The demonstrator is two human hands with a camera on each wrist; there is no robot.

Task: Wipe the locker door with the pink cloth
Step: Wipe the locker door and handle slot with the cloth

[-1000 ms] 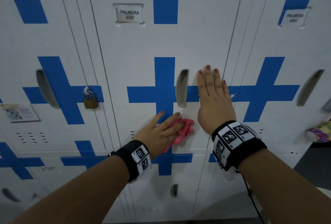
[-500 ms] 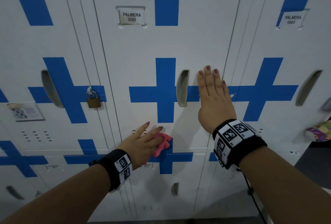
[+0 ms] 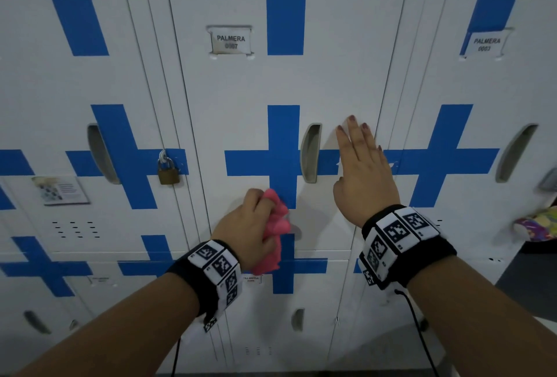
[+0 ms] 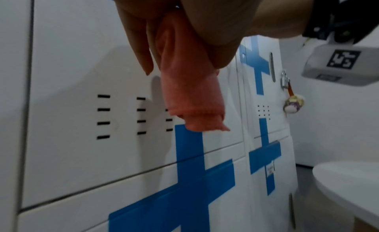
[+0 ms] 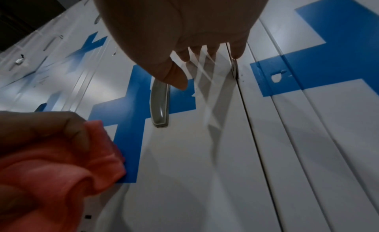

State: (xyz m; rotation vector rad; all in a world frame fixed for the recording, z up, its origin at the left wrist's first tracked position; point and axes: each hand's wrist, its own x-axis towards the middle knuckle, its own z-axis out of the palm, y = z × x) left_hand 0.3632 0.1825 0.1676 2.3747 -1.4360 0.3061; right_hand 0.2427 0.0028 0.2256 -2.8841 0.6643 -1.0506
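Note:
The white locker door [image 3: 256, 93] with a blue cross and a "PALMERA" label fills the middle of the head view. My left hand [image 3: 250, 226] grips the bunched pink cloth [image 3: 275, 226] in curled fingers near the door's lower part, below the cross. In the left wrist view the pink cloth [image 4: 190, 92] hangs from my fingers a little off the door, beside its vent slots [image 4: 123, 117]. My right hand [image 3: 360, 165] lies flat with straight fingers on the door, just right of the grey recessed handle [image 3: 310, 152]. The right wrist view shows the handle [image 5: 160, 104] and the cloth [image 5: 61, 162].
A brass padlock [image 3: 168, 173] hangs on the left neighbour door, which also bears a paper sticker [image 3: 58, 189]. A colourful object [image 3: 539, 226] hangs at the right edge. More locker doors lie below. A white rounded surface [image 4: 348, 186] stands low on the right.
My left hand has gone from pressing the cloth flat to bunching it in curled fingers, after sliding left and back toward the centre. The right hand has stayed on the door.

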